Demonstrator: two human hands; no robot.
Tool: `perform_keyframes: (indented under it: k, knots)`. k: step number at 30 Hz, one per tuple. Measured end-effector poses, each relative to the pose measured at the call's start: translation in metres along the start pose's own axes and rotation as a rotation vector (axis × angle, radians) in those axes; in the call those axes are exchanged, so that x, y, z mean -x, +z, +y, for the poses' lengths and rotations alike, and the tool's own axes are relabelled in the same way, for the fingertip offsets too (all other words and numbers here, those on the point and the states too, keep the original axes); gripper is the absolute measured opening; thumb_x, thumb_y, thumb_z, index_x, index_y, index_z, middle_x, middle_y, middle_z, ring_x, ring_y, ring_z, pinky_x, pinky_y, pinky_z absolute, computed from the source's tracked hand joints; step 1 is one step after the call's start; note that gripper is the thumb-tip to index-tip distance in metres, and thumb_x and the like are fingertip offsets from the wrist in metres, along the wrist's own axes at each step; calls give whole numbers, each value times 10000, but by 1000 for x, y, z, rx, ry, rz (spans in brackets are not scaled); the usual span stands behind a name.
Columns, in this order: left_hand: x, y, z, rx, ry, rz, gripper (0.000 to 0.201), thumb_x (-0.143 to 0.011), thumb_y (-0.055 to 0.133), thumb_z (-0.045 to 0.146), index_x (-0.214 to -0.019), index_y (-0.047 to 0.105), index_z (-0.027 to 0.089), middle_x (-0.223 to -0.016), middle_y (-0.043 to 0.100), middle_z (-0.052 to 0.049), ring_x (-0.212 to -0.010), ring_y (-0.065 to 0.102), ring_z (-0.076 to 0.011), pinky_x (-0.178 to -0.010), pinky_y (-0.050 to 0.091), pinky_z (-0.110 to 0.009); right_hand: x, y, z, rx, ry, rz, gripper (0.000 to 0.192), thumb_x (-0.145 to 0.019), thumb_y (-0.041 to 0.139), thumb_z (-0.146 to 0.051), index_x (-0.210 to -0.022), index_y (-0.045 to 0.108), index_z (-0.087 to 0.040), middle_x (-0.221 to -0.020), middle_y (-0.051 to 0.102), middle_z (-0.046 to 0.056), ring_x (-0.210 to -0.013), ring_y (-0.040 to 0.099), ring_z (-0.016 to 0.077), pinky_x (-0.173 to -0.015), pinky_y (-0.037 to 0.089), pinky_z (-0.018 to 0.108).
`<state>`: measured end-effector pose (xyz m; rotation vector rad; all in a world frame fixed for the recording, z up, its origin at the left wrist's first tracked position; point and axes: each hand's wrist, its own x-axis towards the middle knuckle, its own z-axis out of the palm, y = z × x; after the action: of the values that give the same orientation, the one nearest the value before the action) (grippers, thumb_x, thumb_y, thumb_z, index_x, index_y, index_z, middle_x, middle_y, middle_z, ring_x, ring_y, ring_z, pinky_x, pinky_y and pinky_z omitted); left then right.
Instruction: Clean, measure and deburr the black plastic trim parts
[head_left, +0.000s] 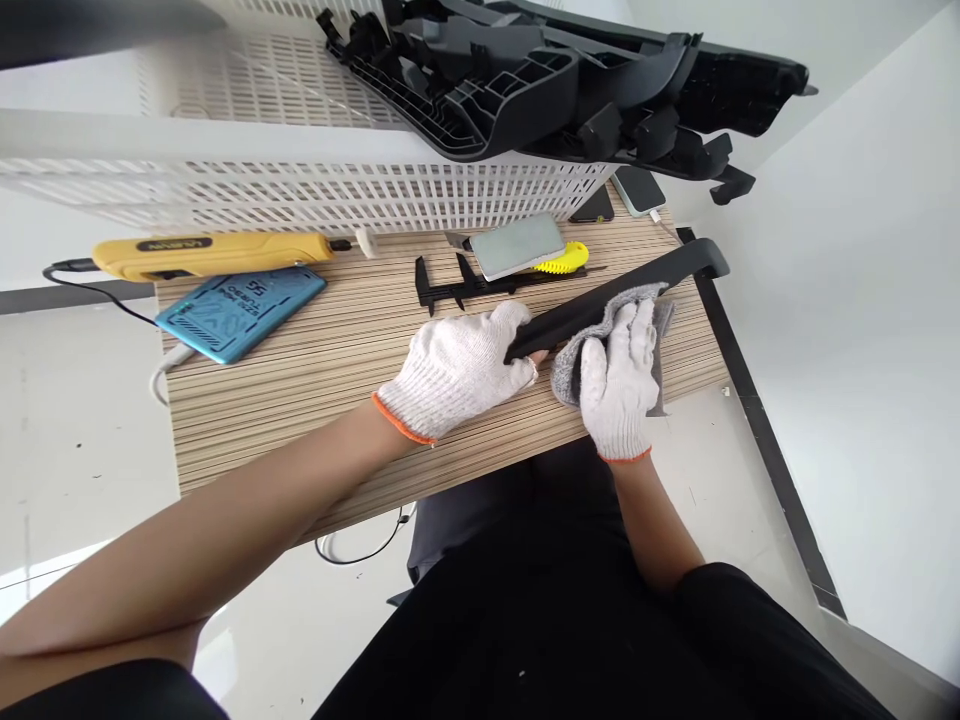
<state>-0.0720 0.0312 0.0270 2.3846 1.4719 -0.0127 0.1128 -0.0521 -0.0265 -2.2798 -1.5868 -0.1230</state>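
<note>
On the striped wooden table (300,380), going from the left, one yellow rotary tool (214,255) lay with its black cord trailing off the edge, and just in front of it one blue phone (240,313) rested face up, a white cable running from its near corner. Behind both stood one white slotted basket (315,190), and several black plastic parts (555,85) were heaped on its right end; their number could not be told. Toward the middle, one black caliper (450,287) lay on the table, with one grey sharpening stone (517,246) beside it and one yellow utility knife (564,260) partly under the stone. Two more phones (637,190) lay near the basket's right corner. The person wore two white knit gloves with orange cuffs. The left hand (457,370) was curled closed around the near end of one long black plastic strip (622,288), which slanted up and to the right across the table. The right hand (619,375) was wrapped shut over one grey cloth (570,365), pressing it against the strip just beside the left hand.
</note>
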Motion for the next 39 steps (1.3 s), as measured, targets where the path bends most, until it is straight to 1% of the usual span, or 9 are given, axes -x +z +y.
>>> perform_keyframes:
  k: [6,11,14,17,21,26,29,33,39]
  knots:
    - [-3,-1,-1,74,-32,-46,519,-932,531,585,-1329,647,272,-989,768,-93,-1013,739,-360,-789,558,-420,-21,-1,9,57,12,-24,618,-1094,307,-434,-1578,528,-119,-1735,363,160,-1647,255,370,-1322,282,609]
    - [-4,-4,0,67,-86,-106,499,-924,545,572,-1319,647,285,-984,768,-85,-1019,746,-349,-792,558,-399,-27,-9,17,42,-146,-137,570,-1099,332,-460,-1502,628,-186,-1685,471,80,-1631,317,306,-1325,326,525]
    - [-5,-3,1,70,-78,-110,519,-927,532,595,-1329,642,285,-980,768,-85,-1006,751,-350,-789,561,-403,-31,-11,27,61,-87,-81,562,-1113,280,-450,-1418,703,-239,-1671,496,36,-1639,298,303,-1330,300,546]
    - [-5,-3,3,81,-82,-124,506,-931,523,584,-1322,641,285,-978,770,-86,-1008,753,-358,-793,567,-414,-31,-7,30,-1,-64,-31,593,-1109,277,-498,-1428,690,-217,-1683,475,73,-1614,349,336,-1319,286,607]
    - [-5,-5,3,97,-114,-139,488,-920,535,566,-1308,647,292,-962,769,-80,-976,759,-351,-781,569,-410,-23,-1,20,-133,-129,-78,578,-1107,305,-481,-1487,636,-199,-1657,507,97,-1580,418,293,-1340,288,539]
    - [-5,-4,3,96,-100,-140,490,-935,512,581,-1307,644,292,-959,768,-81,-975,760,-353,-779,572,-414,-24,0,16,-34,43,-49,510,-1089,386,-427,-1495,636,-248,-1702,424,98,-1571,396,375,-1270,374,616]
    - [-4,-3,4,93,-96,-142,490,-942,509,576,-1318,637,289,-997,772,-86,-1014,757,-355,-810,576,-424,-26,-1,12,29,94,-29,511,-1077,441,-413,-1527,608,-238,-1618,508,142,-1520,441,394,-1204,442,613]
    - [-5,-4,3,97,-111,-146,496,-935,515,569,-1322,635,283,-999,773,-94,-1008,757,-364,-814,578,-440,-26,-8,4,37,46,-88,476,-1084,422,-398,-1470,651,-241,-1396,656,149,-1380,572,350,-1073,542,524]
    - [-4,-3,2,92,-107,-145,502,-922,523,579,-1314,635,286,-1018,776,-103,-1013,754,-367,-825,579,-448,-23,-14,2,58,-8,-122,485,-1094,360,-419,-1418,682,-254,-1349,673,144,-1196,648,322,-954,569,476]
